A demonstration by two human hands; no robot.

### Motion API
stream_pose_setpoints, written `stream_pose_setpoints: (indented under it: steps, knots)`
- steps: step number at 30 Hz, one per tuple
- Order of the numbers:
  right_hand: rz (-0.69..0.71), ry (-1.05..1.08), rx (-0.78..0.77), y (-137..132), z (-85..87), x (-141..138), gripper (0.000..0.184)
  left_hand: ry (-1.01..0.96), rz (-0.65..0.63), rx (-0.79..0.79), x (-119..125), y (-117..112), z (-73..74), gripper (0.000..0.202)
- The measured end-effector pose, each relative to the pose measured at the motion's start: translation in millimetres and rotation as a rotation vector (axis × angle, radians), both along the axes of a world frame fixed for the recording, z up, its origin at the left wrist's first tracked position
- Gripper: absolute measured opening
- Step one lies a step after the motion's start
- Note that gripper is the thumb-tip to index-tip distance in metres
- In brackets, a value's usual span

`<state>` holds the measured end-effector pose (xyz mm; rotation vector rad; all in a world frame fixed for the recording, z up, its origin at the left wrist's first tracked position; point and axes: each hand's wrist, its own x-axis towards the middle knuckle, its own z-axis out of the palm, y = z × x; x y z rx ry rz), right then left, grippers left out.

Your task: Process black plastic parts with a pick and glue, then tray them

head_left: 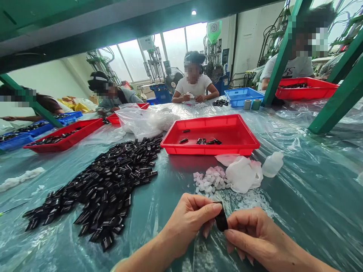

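Observation:
My left hand (188,221) and my right hand (251,234) meet low in the view, pinching a small black moulded piece (221,221) between their fingertips. Its far side is partly hidden by my fingers. To the left of my hands lies a large loose pile of similar black pieces (96,189). Ahead of my hands is a heap of pale pink and white plastic scraps (210,179). Beside it lie a crumpled white cloth (244,174) and a white plastic bottle (272,164). A red plastic tray (208,150) beyond holds a few black pieces.
Clear plastic sheeting (312,189) covers the long table. Seated co-workers (194,77) work across it, among more red trays, blue crates (241,96) and a white plastic bag (144,121). Green steel frame legs (337,98) stand at the right; moulding machines (154,68) stand behind.

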<state>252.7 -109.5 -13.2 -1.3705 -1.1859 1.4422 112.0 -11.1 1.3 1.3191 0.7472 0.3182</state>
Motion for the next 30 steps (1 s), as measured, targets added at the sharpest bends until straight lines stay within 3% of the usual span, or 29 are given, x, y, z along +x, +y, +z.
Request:
stream_pose_setpoints:
  steps: [11, 15, 19, 23, 30]
  knots:
    - [0.01, 0.031, -0.027, 2.3, -1.2, 0.8, 0.013, 0.017, -0.001, -0.023, -1.0, 0.8, 4.0, 0.033]
    - [-0.013, -0.01, -0.024, 0.2, -2.3, -1.7, 0.016, -0.005, -0.014, 0.11, -5.0, 4.0, 12.4, 0.03]
    - [-0.027, -0.18, 0.04, -3.1, -6.0, -3.2, 0.018, -0.022, -0.021, 0.186, -8.6, 11.2, 19.3, 0.024]
    - [-0.034, -0.212, 0.112, -2.6, -3.1, -2.8, 0.019, -0.017, -0.029, 0.134, -7.5, 10.7, 18.1, 0.024]
    - [-0.063, 0.057, 0.129, 0.3, -0.5, 1.7, 0.023, -0.078, -0.062, -0.034, -2.5, 6.2, 9.5, 0.019]
